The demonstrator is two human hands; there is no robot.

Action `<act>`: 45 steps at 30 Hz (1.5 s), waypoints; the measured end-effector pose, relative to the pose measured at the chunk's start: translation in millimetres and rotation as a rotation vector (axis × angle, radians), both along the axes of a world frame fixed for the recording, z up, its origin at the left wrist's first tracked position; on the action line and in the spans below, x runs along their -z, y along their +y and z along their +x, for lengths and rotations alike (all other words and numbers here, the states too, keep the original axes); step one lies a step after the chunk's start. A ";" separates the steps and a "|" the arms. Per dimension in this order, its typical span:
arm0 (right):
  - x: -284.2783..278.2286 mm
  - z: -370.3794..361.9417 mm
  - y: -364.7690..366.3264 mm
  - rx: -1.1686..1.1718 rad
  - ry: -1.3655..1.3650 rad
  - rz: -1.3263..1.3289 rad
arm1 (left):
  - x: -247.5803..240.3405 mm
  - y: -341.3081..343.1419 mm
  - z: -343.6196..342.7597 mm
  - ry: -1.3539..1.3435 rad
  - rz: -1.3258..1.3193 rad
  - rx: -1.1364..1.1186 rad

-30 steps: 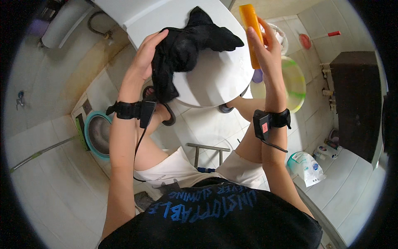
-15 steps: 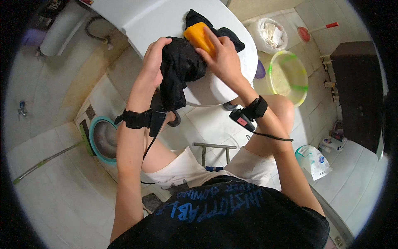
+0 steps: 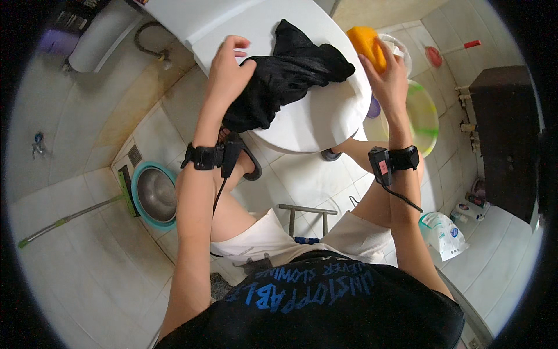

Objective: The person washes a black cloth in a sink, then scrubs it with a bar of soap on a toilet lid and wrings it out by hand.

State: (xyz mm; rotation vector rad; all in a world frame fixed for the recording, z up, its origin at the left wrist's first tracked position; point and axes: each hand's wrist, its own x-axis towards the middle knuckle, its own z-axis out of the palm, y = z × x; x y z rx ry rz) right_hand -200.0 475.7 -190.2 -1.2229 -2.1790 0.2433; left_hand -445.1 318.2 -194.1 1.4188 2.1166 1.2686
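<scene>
Step seems rubbing of crumpled black fabric cloth (image 3: 299, 70) with orange oblong soap-like bar (image 3: 365, 42); next move needs bar over cloth. Left hand (image 3: 229, 72), half-curled by cloth's left edge, thumb and fingers apart, holds nothing visible. Cloth lies on glossy white lid (image 3: 325, 119). Right hand (image 3: 390, 81), beyond lid's right edge, bends fingers around bar.

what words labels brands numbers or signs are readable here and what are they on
Black shirt: large blue lettering, legible but not copied out here.
White and teal bag: printed label, too small to read.
White bottle: label, too small to read.
Reddish tag on the right wrist's black device: marking too small to read.
Dark package at upper left: pale print, too unclear to read.
</scene>
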 end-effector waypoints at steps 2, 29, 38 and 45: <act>-1.2 -0.8 5.0 -0.003 0.030 0.005 | -13.2 -4.9 25.0 0.187 -0.036 0.051; 21.3 -52.4 -16.8 -0.140 0.218 -0.117 | -34.2 -12.3 -21.4 -0.920 0.594 -0.243; 6.3 -30.2 -0.4 -0.117 0.376 -0.321 | -5.0 -10.6 -24.2 0.306 -0.024 -0.304; -25.9 -32.5 -21.3 -0.164 0.651 -0.717 | 3.0 10.6 26.4 0.533 -0.196 -0.088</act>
